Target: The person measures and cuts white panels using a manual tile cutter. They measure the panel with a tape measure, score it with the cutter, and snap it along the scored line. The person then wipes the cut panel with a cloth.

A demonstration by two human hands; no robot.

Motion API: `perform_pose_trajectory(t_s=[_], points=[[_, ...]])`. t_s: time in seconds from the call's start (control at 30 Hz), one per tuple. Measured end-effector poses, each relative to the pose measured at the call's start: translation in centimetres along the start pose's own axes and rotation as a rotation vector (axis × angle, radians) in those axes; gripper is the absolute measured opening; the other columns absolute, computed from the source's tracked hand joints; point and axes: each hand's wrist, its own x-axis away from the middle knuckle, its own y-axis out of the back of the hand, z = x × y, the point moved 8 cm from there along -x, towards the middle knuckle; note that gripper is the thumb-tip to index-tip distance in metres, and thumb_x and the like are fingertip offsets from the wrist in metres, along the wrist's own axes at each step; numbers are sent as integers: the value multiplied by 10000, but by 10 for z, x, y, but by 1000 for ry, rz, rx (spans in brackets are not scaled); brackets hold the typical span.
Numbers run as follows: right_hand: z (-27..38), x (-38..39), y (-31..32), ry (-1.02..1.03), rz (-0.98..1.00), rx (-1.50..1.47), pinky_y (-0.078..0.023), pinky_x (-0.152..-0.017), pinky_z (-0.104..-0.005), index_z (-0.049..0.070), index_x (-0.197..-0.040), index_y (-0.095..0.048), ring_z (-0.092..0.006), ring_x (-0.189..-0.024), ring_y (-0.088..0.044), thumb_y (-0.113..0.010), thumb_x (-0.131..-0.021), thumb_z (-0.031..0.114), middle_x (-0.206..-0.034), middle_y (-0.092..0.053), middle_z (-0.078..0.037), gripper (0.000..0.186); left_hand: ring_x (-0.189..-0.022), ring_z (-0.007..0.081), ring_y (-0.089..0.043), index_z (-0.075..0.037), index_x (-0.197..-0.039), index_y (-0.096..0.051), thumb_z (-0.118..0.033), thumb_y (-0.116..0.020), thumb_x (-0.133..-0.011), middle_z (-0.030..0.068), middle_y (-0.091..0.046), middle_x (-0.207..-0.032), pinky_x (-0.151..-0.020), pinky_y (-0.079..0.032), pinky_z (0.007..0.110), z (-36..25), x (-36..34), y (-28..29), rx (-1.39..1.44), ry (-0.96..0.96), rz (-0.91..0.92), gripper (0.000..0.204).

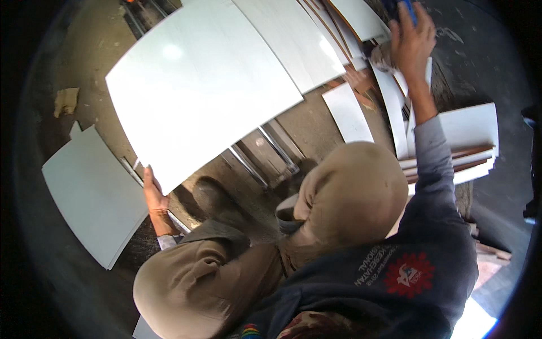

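Observation:
A large glossy white panel [197, 85] lies in front of me on metal rails [271, 144]. My left hand [155, 195] is closed at its near left corner, fingers on the edge and partly hidden by the panel. A thin metal strip [179, 221] runs beside that wrist. At the far right, my outstretched right hand [412, 42] is closed around a blue and dark object [407, 11], cut off by the picture's upper edge; its kind cannot be made out. Under that hand is a rounded brownish thing [384, 57] beside narrow white strips [389, 104].
More white panels [288, 39] lie beyond the large one. Boards are stacked at the right [468, 133], and another pale panel [93, 195] rests at the left. A small white offcut [348, 113] lies near my knee [361, 186]. Brown scrap [66, 101] sits on the floor.

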Motion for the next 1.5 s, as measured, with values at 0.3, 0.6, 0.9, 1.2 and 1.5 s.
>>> perform_pose_trajectory(t_s=[0.3, 0.6, 0.9, 1.2, 1.5], points=[[244, 127, -132, -593, 1065, -965, -465, -1049, -549, -92, -1447, -420, -517, -1225, -599, -414, -1092, 494, -1294, -615, -370, 685, -1233, 208, -603, 12, -1380, -560, -288, -523, -1111, 92, -641, -1337, -1097, -460, 370, 3, -11, 9, 3, -101, -10, 405], [241, 121, -155, -729, 1023, -874, -491, -957, -568, -76, -1202, -595, -540, -1071, -655, -409, -1090, 518, -1066, -676, -383, 632, -1294, 241, -546, 14, -1454, -492, -311, -562, -1095, 129, -591, -1408, -1114, -426, 384, 9, 18, -18, 13, -51, -38, 489], [262, 39, -209, -353, 755, -866, -494, -1018, -532, -86, -1331, -522, -493, -1175, -617, -514, -1058, 433, -1228, -647, -338, 586, -830, 119, -689, -18, -1326, -594, -491, -619, -1040, 69, -717, -1036, -691, -569, 265, 14, 32, -22, -18, 156, -1, 554], [309, -123, -302, -318, 538, -1089, -363, -1200, -452, 59, -1606, -349, -434, -1401, -486, -560, -1046, 432, -1487, -537, -282, 706, -719, 97, -704, 19, -1345, -587, -822, -360, -974, 62, -742, -973, -602, -591, 260, -8, 3, -22, -61, 261, -39, 947], [264, 118, -96, -651, 1679, -1363, -461, -582, -338, 92, -768, -644, -147, -576, -570, -487, -1088, 479, -609, -573, -22, 527, -1411, 301, -522, 66, -1608, -228, -801, -396, -978, 260, -400, -1600, -1064, -534, 425, -88, -67, -49, -99, 23, 84, 1085]])
